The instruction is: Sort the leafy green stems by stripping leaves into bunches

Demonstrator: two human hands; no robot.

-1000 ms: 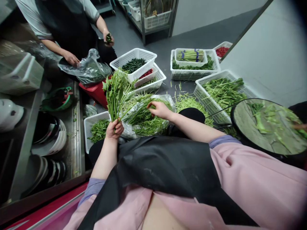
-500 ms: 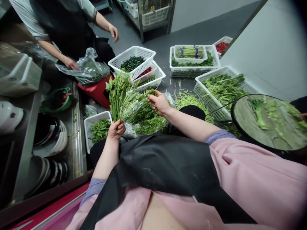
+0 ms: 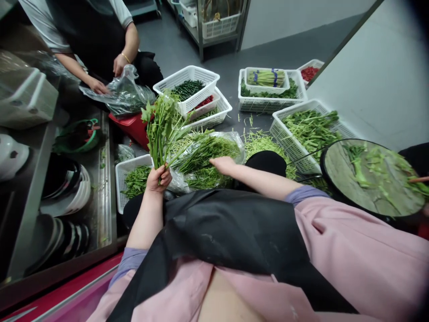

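My left hand (image 3: pixel 158 177) is closed around the lower stems of a bunch of leafy greens (image 3: pixel 161 129), which stands upright with its leaves at the top. To its right, my right hand (image 3: pixel 224 165) is down at the pile of thin green stems (image 3: pixel 204 154), its fingers curled and partly hidden; what they grip, if anything, I cannot make out. That pile lies on a clear plastic bag (image 3: pixel 238 142) in front of my lap. Near my left wrist, a white basket (image 3: pixel 119 197) holds more cut greens.
White baskets (image 3: pixel 209 83) of green and red vegetables stand ahead. Trimmings (image 3: pixel 264 145) litter the floor beside another basket of greens (image 3: pixel 310 129). At right is a round board (image 3: pixel 345 179) with scraps. A co-worker's hands (image 3: pixel 119 65) handle a plastic bag (image 3: pixel 125 96). Steel shelving (image 3: pixel 109 197) runs along the left.
My right hand has moved down from beside the bunch, where it pinched a green piece, to the pile. My left hand still holds the bunch. The co-worker's raised hand has come to the bag.
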